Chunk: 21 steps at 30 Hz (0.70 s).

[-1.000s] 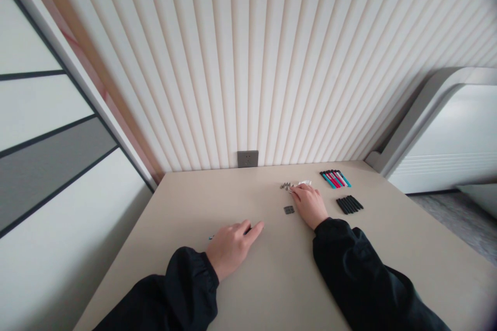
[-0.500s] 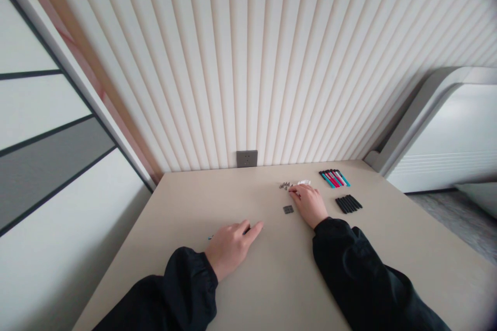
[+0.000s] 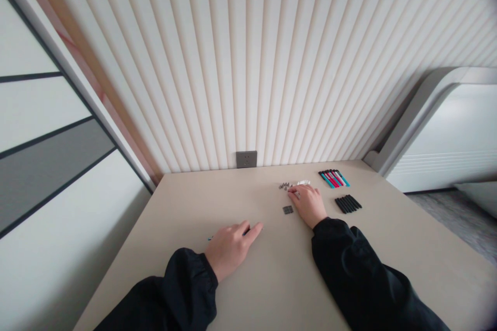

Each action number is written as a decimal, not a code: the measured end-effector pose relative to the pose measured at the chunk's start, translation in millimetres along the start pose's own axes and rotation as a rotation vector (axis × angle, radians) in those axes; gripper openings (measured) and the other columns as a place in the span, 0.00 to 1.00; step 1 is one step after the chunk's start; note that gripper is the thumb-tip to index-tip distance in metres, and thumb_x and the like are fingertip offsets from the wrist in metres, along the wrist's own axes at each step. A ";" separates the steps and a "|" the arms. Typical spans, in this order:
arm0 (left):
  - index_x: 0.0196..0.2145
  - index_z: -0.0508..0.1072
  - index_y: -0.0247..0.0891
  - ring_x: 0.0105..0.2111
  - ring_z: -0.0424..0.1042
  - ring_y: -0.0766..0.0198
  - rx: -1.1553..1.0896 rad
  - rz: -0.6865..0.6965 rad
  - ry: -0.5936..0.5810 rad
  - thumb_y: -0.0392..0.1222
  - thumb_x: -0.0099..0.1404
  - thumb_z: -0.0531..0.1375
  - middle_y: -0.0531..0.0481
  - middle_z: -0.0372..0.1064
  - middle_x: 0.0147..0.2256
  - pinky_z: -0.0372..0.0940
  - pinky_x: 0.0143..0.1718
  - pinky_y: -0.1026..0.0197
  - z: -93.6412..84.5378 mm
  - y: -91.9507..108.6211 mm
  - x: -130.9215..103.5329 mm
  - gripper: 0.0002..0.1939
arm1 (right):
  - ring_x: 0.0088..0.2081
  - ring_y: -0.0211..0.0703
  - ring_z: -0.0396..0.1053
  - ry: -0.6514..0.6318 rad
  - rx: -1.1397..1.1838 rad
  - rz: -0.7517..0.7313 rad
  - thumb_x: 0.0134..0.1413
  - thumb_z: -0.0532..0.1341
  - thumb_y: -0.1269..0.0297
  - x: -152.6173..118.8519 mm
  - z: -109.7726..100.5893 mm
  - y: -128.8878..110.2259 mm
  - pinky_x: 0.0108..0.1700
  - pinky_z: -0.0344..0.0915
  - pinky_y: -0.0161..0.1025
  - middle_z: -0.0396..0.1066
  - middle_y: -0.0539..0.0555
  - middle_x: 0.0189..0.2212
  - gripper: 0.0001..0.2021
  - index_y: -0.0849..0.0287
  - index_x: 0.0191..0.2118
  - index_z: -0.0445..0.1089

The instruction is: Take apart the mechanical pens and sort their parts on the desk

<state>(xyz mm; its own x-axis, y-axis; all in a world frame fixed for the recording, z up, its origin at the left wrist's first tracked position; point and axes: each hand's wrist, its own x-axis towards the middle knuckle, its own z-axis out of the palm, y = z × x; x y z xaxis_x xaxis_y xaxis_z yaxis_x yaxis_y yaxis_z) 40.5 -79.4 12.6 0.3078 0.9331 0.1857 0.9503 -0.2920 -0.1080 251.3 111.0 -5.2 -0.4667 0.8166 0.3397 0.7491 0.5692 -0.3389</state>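
My left hand point(image 3: 230, 249) is closed low over the front middle of the table, its index finger pointing forward. It grips a slim dark object, mostly hidden; a small blue-and-dark end point(image 3: 210, 238) shows at its left side. Farther back, my right hand point(image 3: 308, 204) has its fingertips together at the small parts, and what they pinch is too small to name. Beside those fingertips are small grey metal pieces point(image 3: 285, 185) and small white pieces point(image 3: 303, 182). A dark flat grid of small pieces point(image 3: 288, 210) lies just left of my right hand.
On the beige table point(image 3: 186, 201), a row of blue, red and white pen barrels point(image 3: 334, 178) lies at the back right, with several black sticks point(image 3: 348, 204) nearer. A dark wall socket point(image 3: 246, 159) sits behind the table edge against a ribbed panel.
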 end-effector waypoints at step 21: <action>0.53 0.64 0.42 0.27 0.73 0.62 -0.029 -0.038 0.026 0.36 0.70 0.50 0.50 0.70 0.33 0.66 0.26 0.62 1.7 0.5 1.8 0.16 | 0.40 0.47 0.66 0.060 -0.153 0.033 0.61 0.55 0.60 6.7 -4.0 -9.2 0.42 0.51 0.42 0.74 0.56 0.33 0.13 0.56 0.33 0.75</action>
<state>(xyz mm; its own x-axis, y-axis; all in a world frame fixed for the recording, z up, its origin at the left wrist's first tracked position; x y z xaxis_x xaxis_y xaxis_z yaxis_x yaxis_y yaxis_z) 41.4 -77.5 11.2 0.2727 0.9380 0.2140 0.9620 -0.2632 -0.0720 243.2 110.8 3.7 -0.4150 0.8248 0.3841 0.8285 0.5171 -0.2152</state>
